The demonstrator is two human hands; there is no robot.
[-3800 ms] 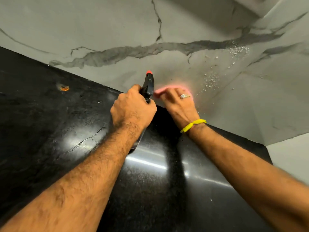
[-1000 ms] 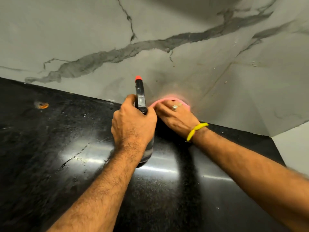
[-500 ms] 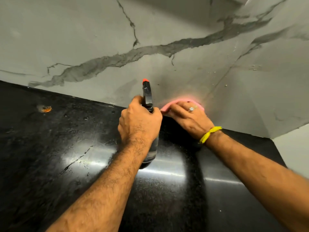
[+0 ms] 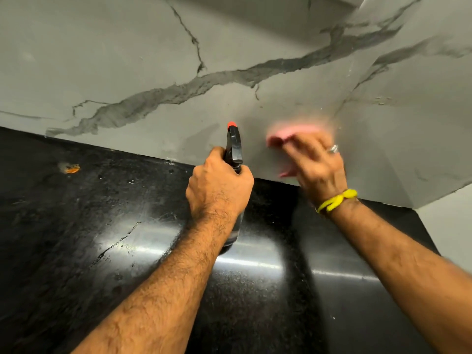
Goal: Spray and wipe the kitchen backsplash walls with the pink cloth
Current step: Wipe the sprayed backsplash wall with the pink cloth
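My left hand point(image 4: 219, 190) grips a spray bottle point(image 4: 234, 146) with a black trigger head and an orange nozzle tip, which points at the grey marble backsplash wall point(image 4: 153, 60). Below my wrist the bottle's clear body hangs over the black counter. To its right my right hand point(image 4: 316, 164) presses the pink cloth point(image 4: 291, 132) flat against the wall, close to the corner where the two wall faces meet. That hand and the cloth are motion-blurred. A ring and a yellow wristband show on my right hand; most of the cloth is hidden under the fingers.
A glossy black stone counter point(image 4: 102, 238) runs under the wall, with wet streaks and bright light reflections. A small orange crumb or stain point(image 4: 71, 168) lies at the counter's far left. The right wall face point(image 4: 408, 136) ends at an outer corner by a paler wall.
My right hand with the pink cloth has swept up and to the right along the wall. Droplets seen by the corner earlier are gone. The left hand holds the bottle about steady.
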